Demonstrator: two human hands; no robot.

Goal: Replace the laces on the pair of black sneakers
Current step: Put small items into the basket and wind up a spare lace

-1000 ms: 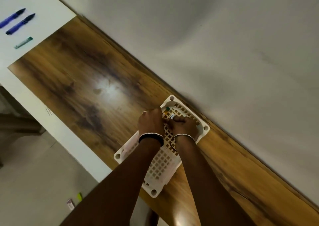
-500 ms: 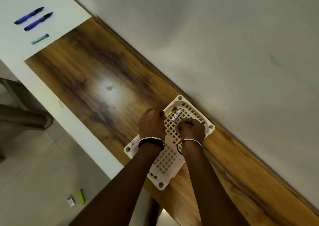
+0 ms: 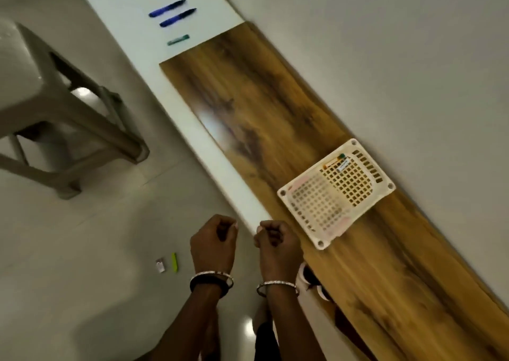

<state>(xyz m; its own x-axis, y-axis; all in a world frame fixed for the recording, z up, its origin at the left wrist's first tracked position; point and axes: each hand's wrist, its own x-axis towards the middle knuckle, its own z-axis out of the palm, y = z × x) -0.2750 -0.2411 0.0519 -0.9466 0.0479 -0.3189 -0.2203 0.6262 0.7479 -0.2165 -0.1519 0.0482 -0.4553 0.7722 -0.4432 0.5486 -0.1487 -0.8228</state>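
Two fists out front: left hand point(image 3: 213, 243) and right hand point(image 3: 276, 243), fingers point(image 3: 264, 231) curled in tight on both, nothing visible inside either. Hovering over the floor just off the counter point(image 3: 261, 107) edge, touching nothing. White basket point(image 3: 321, 242) up on the wood, near the right hand. Sneaker point(image 3: 309, 276), dark with white sole, poking out under the counter edge beside the right wrist.

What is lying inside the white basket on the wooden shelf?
Near the far rim of the white basket lie a small green-capped item and a white labelled item. Nothing covers the basket, but blur hides what they are.
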